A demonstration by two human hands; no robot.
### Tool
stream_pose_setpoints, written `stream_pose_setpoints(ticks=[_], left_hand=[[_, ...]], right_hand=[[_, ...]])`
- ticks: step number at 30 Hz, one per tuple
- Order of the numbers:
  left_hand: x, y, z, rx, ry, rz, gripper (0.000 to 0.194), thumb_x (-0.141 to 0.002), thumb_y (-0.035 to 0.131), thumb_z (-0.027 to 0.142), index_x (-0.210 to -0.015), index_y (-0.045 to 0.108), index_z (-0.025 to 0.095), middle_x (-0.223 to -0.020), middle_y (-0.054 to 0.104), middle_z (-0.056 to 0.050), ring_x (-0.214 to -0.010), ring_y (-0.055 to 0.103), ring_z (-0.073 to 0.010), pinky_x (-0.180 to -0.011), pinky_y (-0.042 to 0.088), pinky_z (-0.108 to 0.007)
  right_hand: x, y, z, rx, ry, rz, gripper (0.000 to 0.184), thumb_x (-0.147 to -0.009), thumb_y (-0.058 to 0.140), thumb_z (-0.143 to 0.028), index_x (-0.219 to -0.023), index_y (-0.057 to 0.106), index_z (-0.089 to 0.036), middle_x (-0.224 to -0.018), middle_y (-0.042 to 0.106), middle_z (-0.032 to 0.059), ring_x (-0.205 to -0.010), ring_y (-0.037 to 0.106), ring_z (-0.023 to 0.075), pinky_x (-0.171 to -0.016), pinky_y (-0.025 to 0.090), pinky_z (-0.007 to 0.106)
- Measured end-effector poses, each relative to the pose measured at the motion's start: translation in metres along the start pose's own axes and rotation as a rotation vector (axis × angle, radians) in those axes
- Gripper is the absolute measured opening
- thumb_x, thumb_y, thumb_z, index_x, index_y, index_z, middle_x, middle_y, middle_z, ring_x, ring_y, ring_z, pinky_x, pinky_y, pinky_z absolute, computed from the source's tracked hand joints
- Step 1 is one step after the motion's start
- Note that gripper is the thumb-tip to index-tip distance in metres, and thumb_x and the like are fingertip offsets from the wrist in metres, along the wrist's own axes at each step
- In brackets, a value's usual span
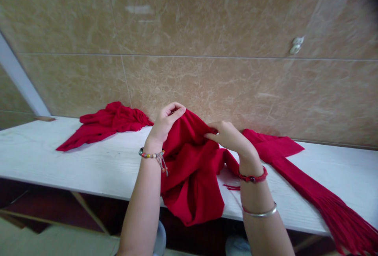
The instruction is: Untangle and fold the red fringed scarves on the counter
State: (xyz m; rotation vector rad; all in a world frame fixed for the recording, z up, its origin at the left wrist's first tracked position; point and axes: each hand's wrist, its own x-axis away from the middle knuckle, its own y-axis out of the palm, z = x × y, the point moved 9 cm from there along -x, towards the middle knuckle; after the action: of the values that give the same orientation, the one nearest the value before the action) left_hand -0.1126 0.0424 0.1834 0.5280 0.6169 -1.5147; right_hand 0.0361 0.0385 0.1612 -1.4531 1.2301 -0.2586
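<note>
Left hand (165, 124): thumb and fingers pinch the top edge of the red scarf (195, 169).
Right hand (228, 136): pinches the same scarf slightly lower, apart from the left hand.
Scarf: centre of the frame, bunched, its lower folds hanging over the front edge of the bench (118, 165).
Handling: best to keep the edge taut between both hands — slack folds can hide a twist.
Neighbours: crumpled heap (115, 120) at left, fringed scarf (298, 177) at right — avoid snagging either.

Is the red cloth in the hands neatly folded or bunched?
Bunched: the red cloth gathers in loose, uneven creases below the left hand and right hand, partly overhanging the white bench.
</note>
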Motion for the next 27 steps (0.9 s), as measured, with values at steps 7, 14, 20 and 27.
stream_pose_setpoints(ticks=[7, 14, 20, 27], left_hand=[[-0.005, -0.004, -0.003, -0.362, 0.075, 0.123, 0.014, -0.078, 0.053, 0.028, -0.078, 0.058, 0.015, -0.079, 0.06, -0.002, -0.079, 0.055, -0.0152, -0.076, 0.041, -0.026], [0.006, 0.052, -0.011, -0.483, 0.023, -0.336, 0.017, -0.082, 0.049, 0.031, -0.089, 0.058, 0.018, -0.082, 0.061, -0.002, -0.08, 0.057, -0.0152, -0.076, 0.043, -0.028], [0.007, 0.059, -0.004, -0.389, 0.08, -0.344, 0.019, -0.08, 0.053, 0.031, -0.093, 0.054, 0.017, -0.099, 0.059, -0.005, -0.094, 0.054, -0.0161, -0.084, 0.042, -0.03], [0.006, 0.062, -0.001, -0.5, 0.116, -0.293, 0.015, -0.084, 0.045, 0.023, -0.083, 0.058, 0.016, -0.084, 0.063, -0.002, -0.081, 0.057, -0.0148, -0.076, 0.042, -0.026]], right_hand=[[0.002, -0.023, 0.021, -0.177, 0.083, 0.227, 0.024, -0.07, 0.046, -0.011, -0.078, 0.067, -0.019, -0.077, 0.069, 0.0037, -0.073, 0.061, 0.018, -0.067, 0.044, 0.028], [-0.001, -0.016, 0.035, -0.507, 0.104, 0.277, 0.024, -0.064, 0.047, -0.011, -0.082, 0.061, -0.018, -0.071, 0.068, 0.0011, -0.066, 0.062, 0.015, -0.062, 0.049, 0.027], [0.0, -0.016, 0.044, -0.473, 0.156, 0.279, 0.01, -0.067, 0.052, -0.018, -0.069, 0.062, -0.017, -0.058, 0.063, 0.0008, -0.052, 0.059, 0.0141, -0.049, 0.047, 0.024], [0.005, -0.015, 0.045, -0.501, 0.22, 0.222, 0.013, -0.069, 0.057, -0.028, -0.065, 0.06, -0.016, -0.043, 0.053, -0.0031, -0.037, 0.049, 0.0092, -0.038, 0.038, 0.02]])
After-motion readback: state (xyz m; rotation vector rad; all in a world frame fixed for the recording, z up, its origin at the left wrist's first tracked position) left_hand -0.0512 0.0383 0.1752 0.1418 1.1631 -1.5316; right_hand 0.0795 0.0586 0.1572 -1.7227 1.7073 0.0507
